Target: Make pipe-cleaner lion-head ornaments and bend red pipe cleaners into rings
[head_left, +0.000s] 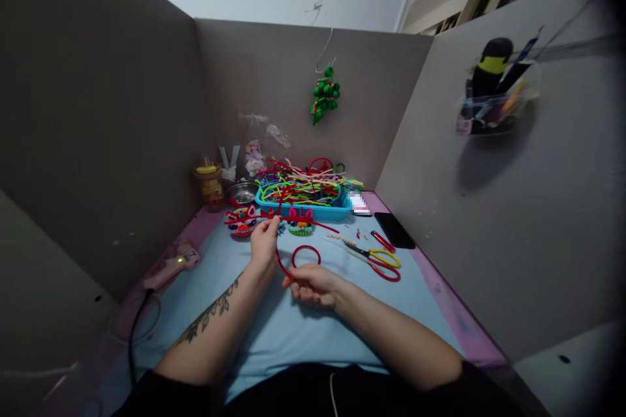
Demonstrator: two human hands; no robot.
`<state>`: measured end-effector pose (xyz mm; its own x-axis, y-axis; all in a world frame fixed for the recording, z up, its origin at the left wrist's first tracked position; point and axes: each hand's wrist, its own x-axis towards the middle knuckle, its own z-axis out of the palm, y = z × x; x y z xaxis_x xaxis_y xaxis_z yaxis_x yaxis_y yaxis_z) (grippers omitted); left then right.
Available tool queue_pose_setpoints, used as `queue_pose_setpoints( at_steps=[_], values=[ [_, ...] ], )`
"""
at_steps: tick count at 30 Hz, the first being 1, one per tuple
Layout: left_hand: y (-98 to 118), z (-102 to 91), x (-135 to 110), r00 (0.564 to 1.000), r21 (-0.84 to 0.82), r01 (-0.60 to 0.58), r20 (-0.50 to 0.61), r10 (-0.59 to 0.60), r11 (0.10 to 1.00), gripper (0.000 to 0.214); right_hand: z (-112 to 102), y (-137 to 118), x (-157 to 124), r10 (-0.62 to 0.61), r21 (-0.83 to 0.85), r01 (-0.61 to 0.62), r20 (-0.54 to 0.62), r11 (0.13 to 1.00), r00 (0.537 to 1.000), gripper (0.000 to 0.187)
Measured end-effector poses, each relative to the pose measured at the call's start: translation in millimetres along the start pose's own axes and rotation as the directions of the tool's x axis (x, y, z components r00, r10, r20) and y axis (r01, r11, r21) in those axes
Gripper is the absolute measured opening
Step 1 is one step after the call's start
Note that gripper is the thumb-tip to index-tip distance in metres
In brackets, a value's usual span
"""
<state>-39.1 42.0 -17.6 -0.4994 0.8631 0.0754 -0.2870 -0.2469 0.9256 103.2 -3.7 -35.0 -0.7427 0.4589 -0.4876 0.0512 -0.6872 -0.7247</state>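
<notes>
A red pipe cleaner (306, 249) is bent into a loop over the light blue mat (274, 326). My right hand (313, 287) pinches its lower end at the base of the loop. My left hand (264, 241) is closed on the same red stem higher up, where it runs out to the left and right. Both forearms rest over the mat.
A blue tray (313, 212) piled with coloured pipe cleaners stands at the back, with small finished craft figures (242, 221) in front. Red and yellow scissors (381, 260) and a black phone (398, 231) lie right. A pink glue gun (171, 264) lies left. Grey partitions wall the desk.
</notes>
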Motion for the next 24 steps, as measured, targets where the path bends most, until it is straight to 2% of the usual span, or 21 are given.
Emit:
queue_pose_setpoints(
  at_steps=[3, 8, 11, 14, 19, 20, 21, 22, 24],
  values=[
    [1.0, 0.5, -0.6, 1.0, -0.001, -0.004, -0.003, 0.004, 1.0, 0.039, -0.6, -2.3, 1.7, 0.114, 0.074, -0.116, 0.031, 0.99, 0.993, 0.058],
    [1.7, 0.4, -2.2, 1.0, 0.009, -0.009, 0.006, 0.009, 1.0, 0.04, 2.3, -5.7, -2.4, 0.121, 0.109, -0.12, -0.002, 0.987, 0.993, 0.038],
    [0.0, 0.3, -2.3, 1.0, 0.02, -0.014, 0.005, 0.013, 1.0, 0.039, 5.6, -6.7, -5.0, 0.119, 0.085, -0.116, -0.03, 0.99, 0.992, 0.032],
    [-1.2, 0.7, -2.4, 1.0, 0.036, -0.019, 0.005, 0.019, 0.999, 0.04, 9.4, -5.9, -5.6, 0.066, -0.048, -0.07, -0.08, 0.996, 0.995, 0.023],
    [4.0, 1.6, -4.6, 1.0, 0.067, -0.031, 0.001, 0.031, 0.997, 0.039, 20.5, 6.1, -6.3, -0.115, -0.23, 0.076, -0.16, 0.97, 0.98, 0.015],
    [5.8, 1.6, -5.1, 0.999, 0.075, -0.035, 0.001, 0.035, 0.997, 0.039, 22.9, 9.6, -6.7, -0.208, -0.352, 0.134, -0.182, 0.926, 0.961, 0.013],
    [7.5, 1.6, -5.6, 0.999, 0.084, -0.038, 0.002, 0.038, 0.996, 0.038, 25.0, 13.1, -7.0, -0.333, -0.521, 0.192, -0.192, 0.832, 0.923, 0.012],
    [9.1, 1.5, -6.0, 0.999, 0.094, -0.04, 0.005, 0.039, 0.995, 0.038, 26.8, 16.3, -7.1, -0.469, -0.705, 0.224, -0.171, 0.673, 0.867, 0.01],
    [11.2, 1.3, -6.8, 0.999, 0.113, -0.04, 0.016, 0.038, 0.993, 0.037, 29.4, 21.5, -6.4, -0.653, -0.951, 0.168, -0.045, 0.26, 0.756, 0.008]
  ],
)
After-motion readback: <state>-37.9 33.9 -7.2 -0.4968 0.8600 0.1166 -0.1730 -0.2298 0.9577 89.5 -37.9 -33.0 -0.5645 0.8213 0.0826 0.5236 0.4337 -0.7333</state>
